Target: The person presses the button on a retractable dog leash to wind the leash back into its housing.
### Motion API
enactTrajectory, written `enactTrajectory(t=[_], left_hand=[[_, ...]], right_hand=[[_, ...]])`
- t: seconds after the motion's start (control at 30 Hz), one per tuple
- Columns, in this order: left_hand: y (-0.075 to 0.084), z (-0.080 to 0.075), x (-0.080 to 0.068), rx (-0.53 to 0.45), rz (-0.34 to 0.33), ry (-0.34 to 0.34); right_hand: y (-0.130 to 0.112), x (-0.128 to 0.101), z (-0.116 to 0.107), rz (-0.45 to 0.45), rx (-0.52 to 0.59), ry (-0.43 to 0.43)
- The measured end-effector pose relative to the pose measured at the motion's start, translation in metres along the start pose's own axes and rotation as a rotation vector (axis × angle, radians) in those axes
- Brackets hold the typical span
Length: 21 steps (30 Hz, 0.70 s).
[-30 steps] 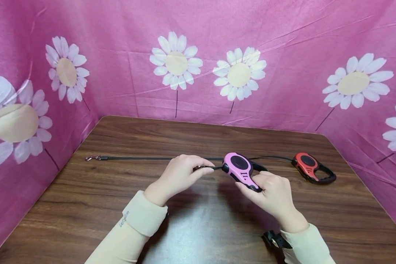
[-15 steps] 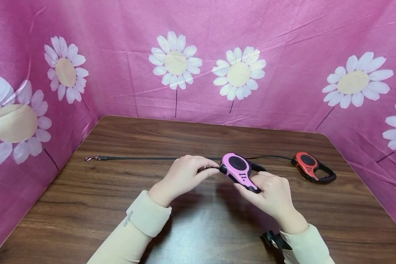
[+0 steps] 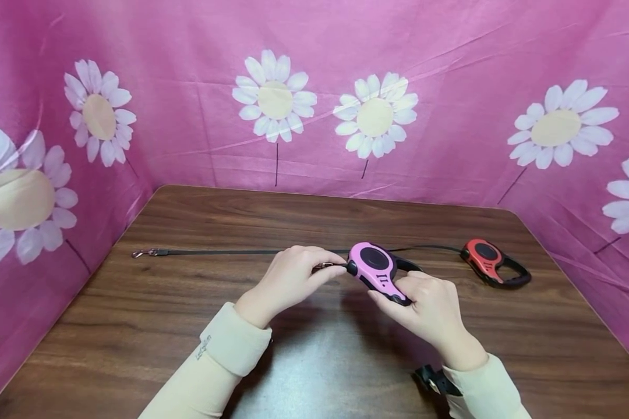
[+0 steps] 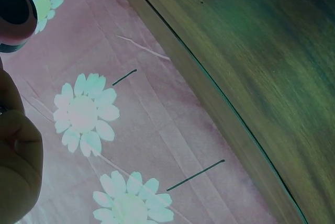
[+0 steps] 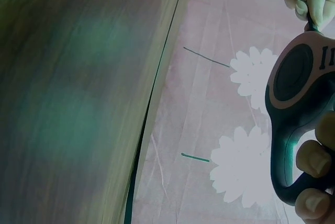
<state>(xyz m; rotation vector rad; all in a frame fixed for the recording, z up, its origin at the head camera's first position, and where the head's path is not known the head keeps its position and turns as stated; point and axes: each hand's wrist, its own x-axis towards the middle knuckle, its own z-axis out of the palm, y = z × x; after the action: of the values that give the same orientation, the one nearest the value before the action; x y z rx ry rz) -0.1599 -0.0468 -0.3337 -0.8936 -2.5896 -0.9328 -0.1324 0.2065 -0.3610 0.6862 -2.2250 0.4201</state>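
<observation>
A pink retractable dog leash [image 3: 370, 260] with a black round centre is held above the table by my right hand [image 3: 434, 304], whose fingers curl through its black loop handle. My left hand [image 3: 290, 278] pinches the metal clip [image 3: 324, 265] at the cord's end, close to the leash's black nozzle. In the right wrist view, the left fingertips [image 5: 317, 4] grip the short strap just above the pink casing [image 5: 306, 75]. The left wrist view catches only part of the left hand [image 4: 18, 166] and the leash's rounded end [image 4: 15, 12].
A red retractable leash [image 3: 486, 259] lies at the right on the wooden table [image 3: 188, 361]. Its black strap [image 3: 225, 252] stretches left behind my hands to a metal clip [image 3: 145, 252]. A pink flowered cloth [image 3: 325, 35] hangs around the back and sides.
My left hand has moved slightly right, bringing the clip nearer the pink leash's nozzle, so less cord shows between them. The right hand keeps its hold. The red leash lies as before.
</observation>
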Motion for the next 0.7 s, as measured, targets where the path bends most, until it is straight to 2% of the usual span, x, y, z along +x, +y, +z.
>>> enactTrajectory(t=[0.33,0.6,0.7], left_hand=[[0.0005,-0.0014,-0.0012,-0.021,-0.033,-0.009],[-0.0056,-0.0025,-0.0059,-0.071,-0.153,-0.034],[-0.0072,-0.0032,-0.0082,-0.096,-0.173,-0.032]], right_hand=[[-0.0016,0.0009,-0.0021,0.002,-0.014,-0.006],[0.0023,0.0008,-0.0053,0.016,-0.036,-0.012],[0.0034,0.0011,-0.0063,0.02,-0.037,-0.011]])
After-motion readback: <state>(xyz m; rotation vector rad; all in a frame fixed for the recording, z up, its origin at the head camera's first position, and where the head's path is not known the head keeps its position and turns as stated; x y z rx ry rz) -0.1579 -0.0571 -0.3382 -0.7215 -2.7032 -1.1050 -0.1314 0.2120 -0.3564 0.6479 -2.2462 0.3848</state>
